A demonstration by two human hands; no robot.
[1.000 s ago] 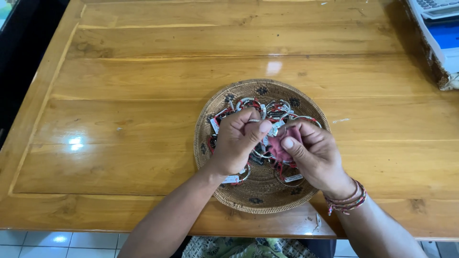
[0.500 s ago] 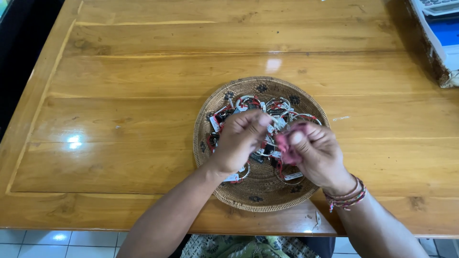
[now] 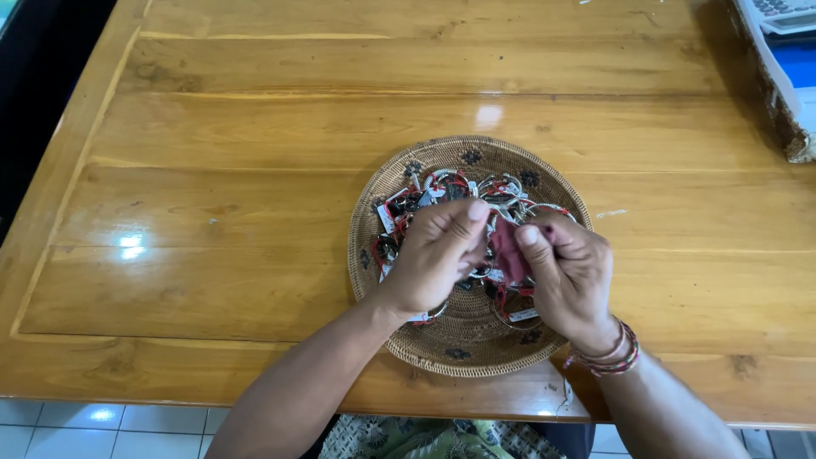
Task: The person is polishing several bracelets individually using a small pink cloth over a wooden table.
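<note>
looking down over the table (image 3: pixel 255 212), i see both hands over a round woven tray (image 3: pixel 476 348) that sits near the 6 o'clock edge of the wood. the left hand (image 3: pixel 438 255) is curled, thumb and fingers pressed together in a pinch at the edge of a small dark red cloth (image 3: pixel 508 248); i cannot tell whether it also grips a ring under it. the right hand (image 3: pixel 569 272) is at 3 o'clock of the left, and its thumb and fingers close on the same cloth from the other side, so the cloth sits between the two hands, just above the tray's middle. a heap of bracelets (image 3: pixel 459 191), thin metal rings with red cord and small white tags, fills the tray from 9 o'clock round to 1 o'clock of the hands, and a few more show beneath the palms. the right wrist wears red and pale beaded bands (image 3: pixel 610 357). at 1 o'clock, well apart at the table's far corner, lies a white and blue object (image 3: pixel 786 51), cut off by the frame. pale floor tiles (image 3: pixel 102 421) show at 7 o'clock below the table edge.
</note>
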